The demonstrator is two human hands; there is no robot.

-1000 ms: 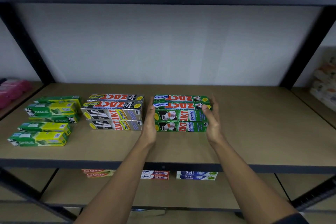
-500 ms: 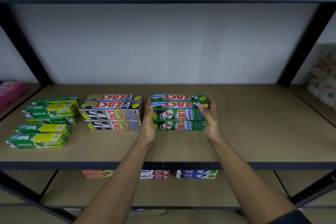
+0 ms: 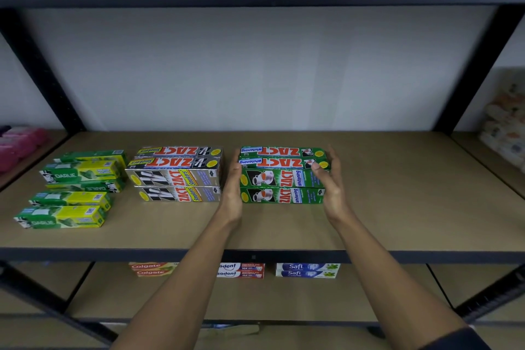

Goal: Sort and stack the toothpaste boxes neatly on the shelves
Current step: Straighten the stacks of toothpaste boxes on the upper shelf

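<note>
The green cardboard Zact boxes (image 3: 282, 176) carry red lettering and yellow dots; the silver cardboard Zact boxes (image 3: 176, 175) add black stripes. The green-and-yellow Darlie boxes (image 3: 71, 190) lie on a tan wooden shelf (image 3: 397, 202) framed in black.

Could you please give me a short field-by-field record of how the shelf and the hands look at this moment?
green Zact stack: two high, two deep, mid-shelf
left hand: open, flat against the stack's left end
right hand: open, at the stack's right end
silver Zact stack: just left of the left hand, squared
Darlie boxes: far left, looser, unaligned
lower shelf: Colgate boxes, Safi boxes
</note>
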